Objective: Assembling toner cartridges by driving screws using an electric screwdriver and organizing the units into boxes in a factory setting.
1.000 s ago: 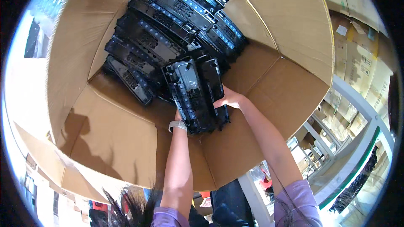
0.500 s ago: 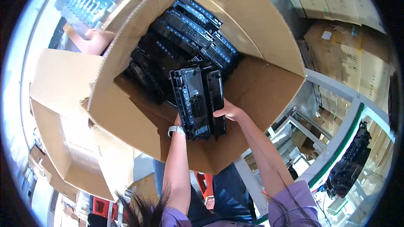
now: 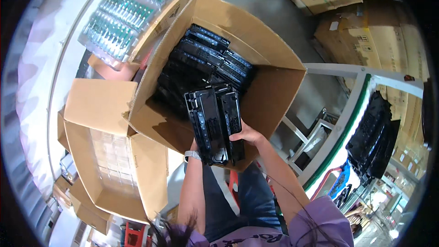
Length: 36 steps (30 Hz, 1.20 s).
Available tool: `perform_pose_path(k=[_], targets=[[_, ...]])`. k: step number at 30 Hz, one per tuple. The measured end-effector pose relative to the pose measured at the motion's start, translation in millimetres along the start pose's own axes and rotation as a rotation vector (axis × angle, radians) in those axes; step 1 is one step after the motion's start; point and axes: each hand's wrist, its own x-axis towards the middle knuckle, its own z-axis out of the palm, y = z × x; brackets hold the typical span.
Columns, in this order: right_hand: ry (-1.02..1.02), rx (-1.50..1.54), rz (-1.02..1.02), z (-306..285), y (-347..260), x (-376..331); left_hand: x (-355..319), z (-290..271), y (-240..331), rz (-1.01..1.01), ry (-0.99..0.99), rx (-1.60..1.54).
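Together my hands hold black plastic housings (image 3: 209,126), at least two side by side, above the near side of a large open cardboard box (image 3: 274,105). My right hand (image 3: 248,135) is closed round the right edge, its thumb lying over the front. Behind the lower left edge, my left hand (image 3: 194,147) shows only in a small part beside a light wristband; its fingers are hidden. Inside the box, several like black housings (image 3: 206,50) are stacked toward the far and left sides.
To the left stands another open cardboard box (image 3: 112,164). Clear trays of green circuit boards (image 3: 121,18) are stacked at the upper left, near a person's arm (image 3: 114,69). On the right, a green-edged bench (image 3: 340,132) carries black plastic parts (image 3: 372,137). Large cartons (image 3: 370,41) stand beyond.
My view has swung, so the big box appears smaller and more of the bench shows. The held housings have come nearer to me, toward the box's near edge. Both hands keep their grip.
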Motion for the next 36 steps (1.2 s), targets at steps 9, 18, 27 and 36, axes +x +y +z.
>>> perform_pose_path(k=[9, 18, 27, 36], targets=[[0.145, 0.134, -0.239, 78.3, -55.9, -86.8, -34.9, 90.4, 37.6, -0.216, -0.137, 0.189], [0.233, 0.301, -0.581, 151.3, -108.9, -193.3, -102.4, 170.1, 111.7, -0.625, -0.428, 0.503], [0.401, 0.305, -0.742, 154.2, -131.0, -341.5, -124.2, 260.8, 71.8, -0.830, -0.587, 0.725], [0.510, 0.296, -1.009, 69.2, -107.4, -514.1, -145.3, 362.0, -93.4, -0.879, -0.664, 0.839]])
